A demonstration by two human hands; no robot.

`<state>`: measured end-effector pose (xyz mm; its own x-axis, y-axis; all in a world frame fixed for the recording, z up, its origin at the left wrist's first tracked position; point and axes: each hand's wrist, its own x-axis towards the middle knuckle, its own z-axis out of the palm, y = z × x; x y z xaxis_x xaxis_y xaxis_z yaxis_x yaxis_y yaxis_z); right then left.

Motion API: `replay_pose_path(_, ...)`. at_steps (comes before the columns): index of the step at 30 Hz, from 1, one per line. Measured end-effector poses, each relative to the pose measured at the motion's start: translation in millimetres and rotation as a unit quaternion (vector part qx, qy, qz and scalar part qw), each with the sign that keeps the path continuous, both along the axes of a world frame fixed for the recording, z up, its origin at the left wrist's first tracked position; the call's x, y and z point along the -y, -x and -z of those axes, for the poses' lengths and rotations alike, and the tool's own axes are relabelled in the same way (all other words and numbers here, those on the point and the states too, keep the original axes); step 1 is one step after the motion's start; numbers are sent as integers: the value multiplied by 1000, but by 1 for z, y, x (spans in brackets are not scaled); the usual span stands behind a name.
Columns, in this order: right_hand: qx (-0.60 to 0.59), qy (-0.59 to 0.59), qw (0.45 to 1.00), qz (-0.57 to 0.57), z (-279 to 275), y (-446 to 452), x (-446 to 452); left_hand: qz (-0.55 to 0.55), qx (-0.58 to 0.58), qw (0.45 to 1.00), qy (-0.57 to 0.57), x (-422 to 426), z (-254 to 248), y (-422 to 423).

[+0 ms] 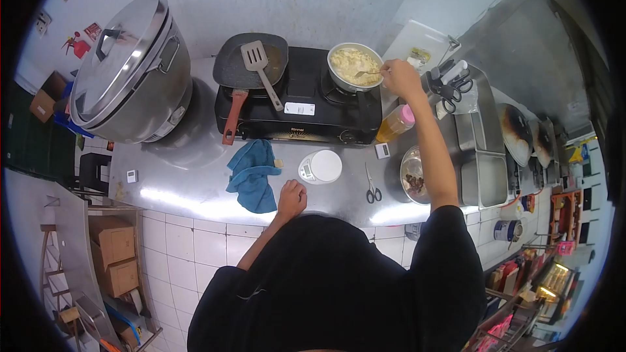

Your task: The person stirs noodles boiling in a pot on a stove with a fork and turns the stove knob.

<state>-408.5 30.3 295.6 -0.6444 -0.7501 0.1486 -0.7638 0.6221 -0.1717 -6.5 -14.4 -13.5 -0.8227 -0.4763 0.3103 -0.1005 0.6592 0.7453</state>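
Observation:
My right hand (401, 79) is closed around the handle of a thin metal utensil (369, 73), perhaps a spoon or fork, whose tip dips into a small pot (334, 78). Pale yellow noodle-like food (352, 62) fills that pot, which stands on the right burner of a black gas stove (303, 65). My left hand (292, 199) rests with curled fingers near the front edge of the steel table (189, 186), apparently with nothing in it. Close by lie a white kitchen scale (323, 167) and a blue cloth (253, 176).
A square pan (228, 58) with a slotted turner (255, 58) across it occupies the left burner. Scissors (373, 192), a timer (383, 150), a pink-capped bottle (394, 125) and a metal bowl (407, 166) sit rightward. A large lidded pot (140, 81) stands left; steel pans (484, 179) stand right.

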Motion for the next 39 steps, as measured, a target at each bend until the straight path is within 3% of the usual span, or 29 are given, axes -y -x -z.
replay_pose_path(5, 31, -32, 999, -4, 19, 15, -12, 5, -8, 1000, 8, 2, -4, 1)
replay_pose_path(10, -30, 118, 991, 57, 5, 19, -7, 4, -3, 1000, -9, -1, -7, 0)
replay_pose_path(14, -30, 95, 991, 86, 24, 33, 2, 1, -5, 1000, 3, -1, -5, 0)
replay_pose_path(16, -36, 34, 996, 68, 60, 53, 4, 0, -1, 1000, 2, -1, -5, 0)
replay_pose_path(19, 8, 54, 997, 53, 67, 51, 4, 9, 1, 1000, -5, 1, -4, -1)
replay_pose_path(25, 83, 115, 990, 8, 38, 23, 5, -2, -11, 1000, -9, -2, -6, -1)
replay_pose_path(28, 76, 75, 993, -56, 51, 22, 3, 3, 5, 1000, -9, 0, -1, 0)
replay_pose_path(34, 43, 147, 988, -28, 29, 5, 12, 1, 3, 1000, -9, -1, -5, 0)
replay_pose_path(39, 16, 117, 992, -52, 56, 8, 27, 0, -5, 1000, -11, -2, -7, -1)
